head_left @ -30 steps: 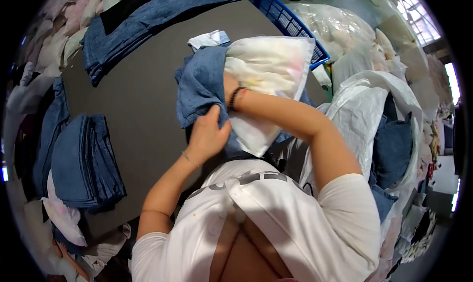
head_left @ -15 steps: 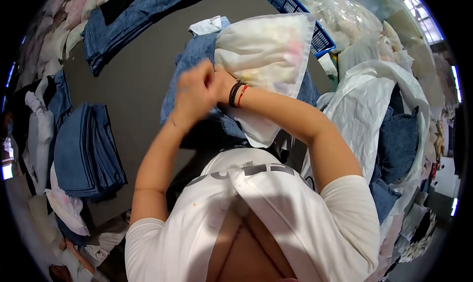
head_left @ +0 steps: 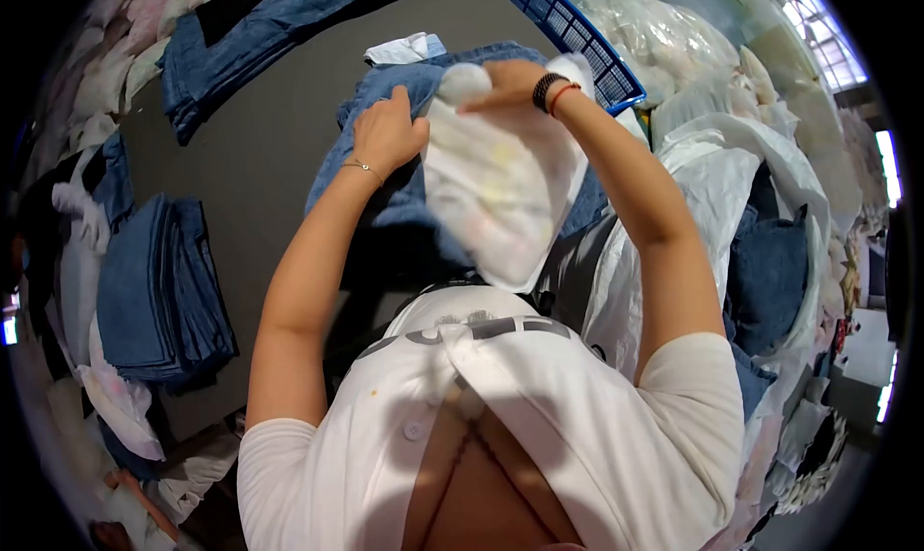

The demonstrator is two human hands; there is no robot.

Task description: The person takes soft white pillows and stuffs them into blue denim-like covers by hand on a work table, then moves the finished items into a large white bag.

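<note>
My right hand (head_left: 500,84) grips the top corner of a white pillow insert (head_left: 500,190), which hangs tilted down toward my chest. My left hand (head_left: 385,132) is closed on the edge of a blue denim cover (head_left: 399,200) just left of the pillow. The denim cover lies partly under and around the pillow, over the dark grey table (head_left: 269,156).
A stack of folded denim covers (head_left: 159,296) sits at the table's left edge. More denim (head_left: 250,31) lies along the far side. A blue plastic basket (head_left: 577,36) stands behind the pillow. White sacks (head_left: 712,195) holding denim pieces crowd the right. A white cloth (head_left: 404,49) lies beyond the cover.
My right hand has risen to the pillow's top corner and the pillow now hangs downward. My left hand moved up along the denim cover's edge.
</note>
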